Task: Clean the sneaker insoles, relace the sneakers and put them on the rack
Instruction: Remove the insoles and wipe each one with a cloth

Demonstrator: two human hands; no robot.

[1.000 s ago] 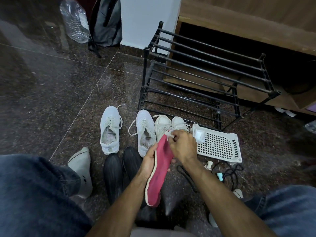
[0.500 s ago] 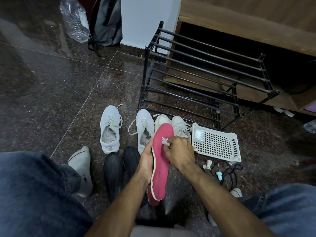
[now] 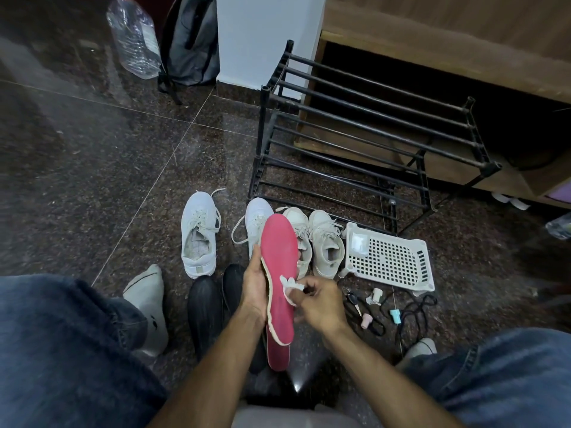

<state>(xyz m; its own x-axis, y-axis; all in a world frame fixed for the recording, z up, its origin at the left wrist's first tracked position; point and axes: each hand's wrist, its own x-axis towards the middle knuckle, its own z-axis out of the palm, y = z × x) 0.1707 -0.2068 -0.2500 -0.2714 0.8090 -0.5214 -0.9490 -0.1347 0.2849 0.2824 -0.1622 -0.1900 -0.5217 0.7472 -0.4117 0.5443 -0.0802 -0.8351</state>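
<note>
My left hand (image 3: pixel 254 282) grips two pink insoles (image 3: pixel 278 251) by their left edge, the front one standing upright with a second insole's heel (image 3: pixel 278 356) showing below it. My right hand (image 3: pixel 318 301) pinches a small white wipe (image 3: pixel 290 285) against the middle of the front insole. On the floor beyond stand a white sneaker (image 3: pixel 199 233), a second white sneaker (image 3: pixel 256 220) partly hidden by the insole, and a smaller cream pair (image 3: pixel 326 242). The black shoe rack (image 3: pixel 355 143) stands behind them with bare shelves.
A white perforated plastic basket (image 3: pixel 389 261) lies right of the shoes, with keys, cords and small caps (image 3: pixel 395 313) near it. Black shoes (image 3: pixel 205 307) sit by my left forearm. A water bottle (image 3: pixel 134 35) and grey backpack (image 3: pixel 188 41) stand far left. My knees frame the bottom.
My right hand has slid the wipe down the insole from its toe end to its middle. The left hand has raised the insole more upright.
</note>
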